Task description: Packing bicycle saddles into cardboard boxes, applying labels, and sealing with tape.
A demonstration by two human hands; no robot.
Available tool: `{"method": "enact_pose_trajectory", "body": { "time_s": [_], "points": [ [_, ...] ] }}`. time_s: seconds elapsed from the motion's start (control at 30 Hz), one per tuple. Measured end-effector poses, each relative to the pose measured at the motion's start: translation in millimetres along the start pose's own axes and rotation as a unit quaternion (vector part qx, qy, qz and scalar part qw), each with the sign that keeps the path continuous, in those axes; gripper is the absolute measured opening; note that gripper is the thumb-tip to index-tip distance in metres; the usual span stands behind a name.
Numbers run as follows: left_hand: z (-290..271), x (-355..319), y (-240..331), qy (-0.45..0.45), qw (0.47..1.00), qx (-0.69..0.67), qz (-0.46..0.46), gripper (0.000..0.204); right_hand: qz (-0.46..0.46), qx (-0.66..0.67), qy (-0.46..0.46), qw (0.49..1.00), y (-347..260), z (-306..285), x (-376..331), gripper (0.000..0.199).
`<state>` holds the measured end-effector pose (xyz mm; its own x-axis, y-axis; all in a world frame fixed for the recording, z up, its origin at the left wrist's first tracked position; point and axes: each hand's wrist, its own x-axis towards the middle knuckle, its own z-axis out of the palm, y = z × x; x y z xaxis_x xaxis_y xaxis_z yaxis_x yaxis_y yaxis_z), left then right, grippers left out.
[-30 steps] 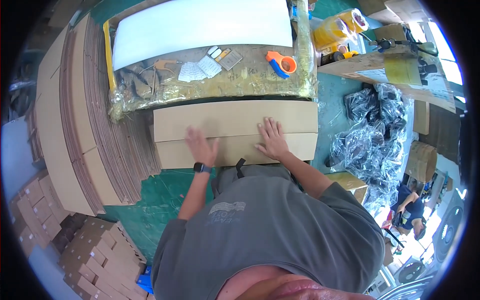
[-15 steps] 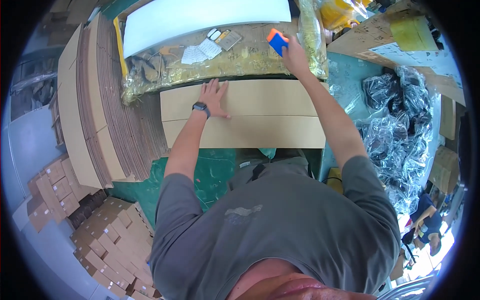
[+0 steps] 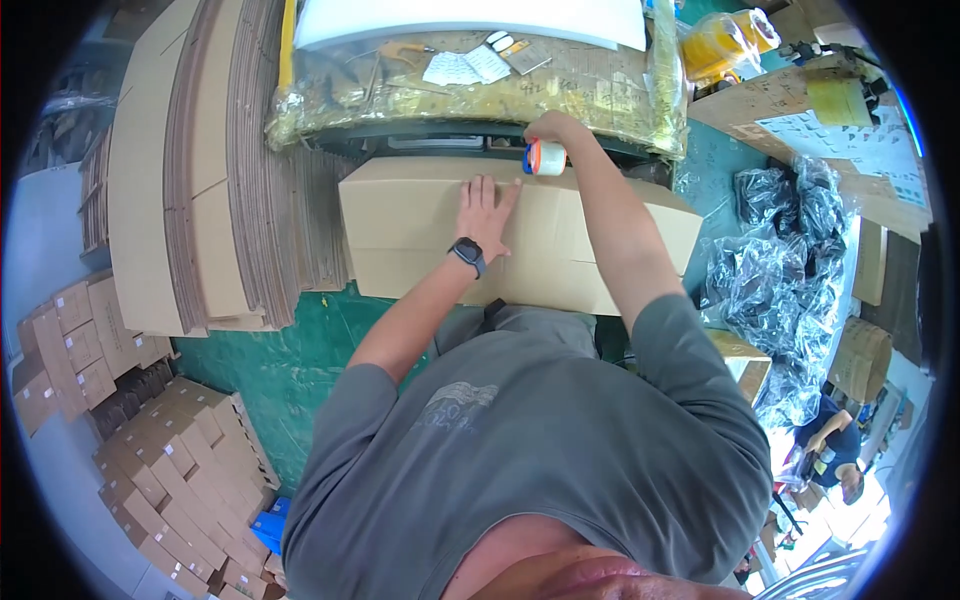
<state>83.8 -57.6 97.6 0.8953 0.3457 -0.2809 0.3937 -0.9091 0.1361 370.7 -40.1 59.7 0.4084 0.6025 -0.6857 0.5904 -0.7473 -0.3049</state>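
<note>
A long brown cardboard box (image 3: 400,225) lies crosswise in front of me. My left hand (image 3: 484,218), with a watch on its wrist, rests flat on the box with fingers spread. My right hand (image 3: 556,128) grips a blue and orange tape dispenser (image 3: 545,157) carrying a roll of tape. It is at the far edge of the box, right of my left hand. The dispenser's handle is hidden by the hand, and I cannot tell whether tape touches the box.
Beyond the box is a plastic-wrapped bench (image 3: 590,95) with papers (image 3: 468,67) and white foam (image 3: 470,22). Flattened cartons (image 3: 215,170) are stacked at the left. Clear plastic wrap (image 3: 770,265) lies heaped at the right. A person (image 3: 832,445) is at the far lower right.
My right hand has brought the tape dispenser down from above the bench to the box's far edge. My left hand has shifted right along the box, which now shows more of its side.
</note>
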Motion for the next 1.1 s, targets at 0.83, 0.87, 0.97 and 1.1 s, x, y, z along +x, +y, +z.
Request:
{"method": "enact_pose_trajectory", "body": {
  "time_s": [0.83,0.87,0.97,1.1],
  "points": [
    [43.8,124.6,-66.7,-0.098,0.994,0.037,0.027,0.156,0.086,0.191,0.282,0.936,-28.4,234.5,-265.8,0.040],
    [46.5,124.3,-64.4,-0.067,0.997,0.037,0.029,0.154,0.089,0.193,0.283,0.935,-26.8,228.9,-257.7,0.040],
    [73.8,112.3,-47.3,-0.013,0.994,-0.019,0.103,0.125,0.079,0.186,0.248,0.947,-26.5,215.6,-243.3,0.036],
    [108.9,81.3,0.1,0.058,0.971,-0.064,0.222,0.089,0.098,0.188,0.262,0.942,-30.6,220.7,-246.4,0.035]
  ]
}}
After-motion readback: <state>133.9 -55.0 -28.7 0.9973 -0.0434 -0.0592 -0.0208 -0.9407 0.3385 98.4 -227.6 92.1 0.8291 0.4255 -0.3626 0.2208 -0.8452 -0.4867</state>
